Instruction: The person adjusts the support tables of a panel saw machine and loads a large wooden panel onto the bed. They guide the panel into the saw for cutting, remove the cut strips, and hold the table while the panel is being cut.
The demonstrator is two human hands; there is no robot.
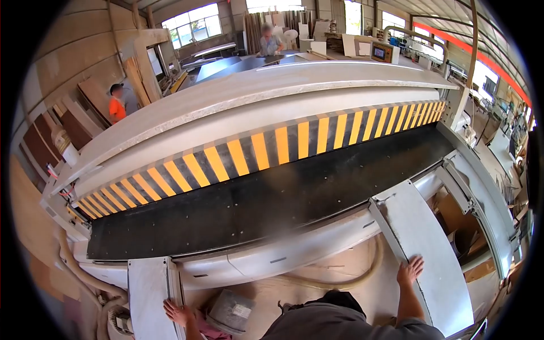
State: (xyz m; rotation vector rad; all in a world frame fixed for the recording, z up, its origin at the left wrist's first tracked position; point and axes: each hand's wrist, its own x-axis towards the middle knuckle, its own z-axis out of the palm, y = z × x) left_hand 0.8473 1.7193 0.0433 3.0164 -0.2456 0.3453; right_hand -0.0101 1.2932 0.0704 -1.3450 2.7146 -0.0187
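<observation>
My left hand (178,313) rests on the edge of the left metal support table (148,292), its fingers spread and holding nothing. On the right metal support table (430,243), my right hand (410,270) lies open along the inner edge, fingers apart. Both tables reach out from a large panel-cutting machine. Ahead of me stretches its black bed (266,204), dotted with small pale specks. A yellow-and-black striped guard (277,147) runs the length of the machine beneath a long pale top beam (272,85).
A grey bin (229,311) stands on the floor between the tables, near a curved hose (362,277). Beyond the machine, one person (271,42) is by blue-grey panels (218,68); another in orange (117,105) is at left. A control screen (381,52) stands at back right.
</observation>
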